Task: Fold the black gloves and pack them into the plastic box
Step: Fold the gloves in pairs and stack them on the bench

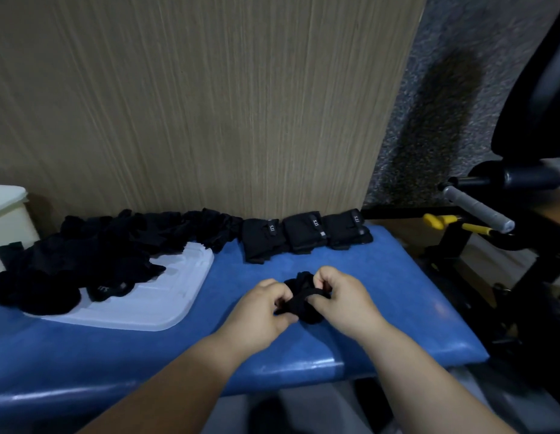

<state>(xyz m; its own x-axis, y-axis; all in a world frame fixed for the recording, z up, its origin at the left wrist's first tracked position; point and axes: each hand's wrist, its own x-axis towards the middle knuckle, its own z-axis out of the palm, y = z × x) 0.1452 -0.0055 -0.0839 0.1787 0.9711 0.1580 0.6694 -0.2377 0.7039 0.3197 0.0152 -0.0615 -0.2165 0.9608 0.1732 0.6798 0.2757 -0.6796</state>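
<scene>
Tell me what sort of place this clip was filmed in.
Probably a gym or fitness room: the work surface is a blue padded bench, and at its right stands what looks like a black exercise machine with a grey wrapped handle.

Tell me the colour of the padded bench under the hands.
Blue; the padded bench shows it best in the head view.

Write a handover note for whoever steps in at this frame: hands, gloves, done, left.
Left hand and right hand both grip one bunched black glove on the blue bench, mid-fold.
Done: three folded gloves in a row by the wooden panel.
Left: the unfolded pile at left, partly on the white plastic tray; then packing, which looks not yet begun.
</scene>
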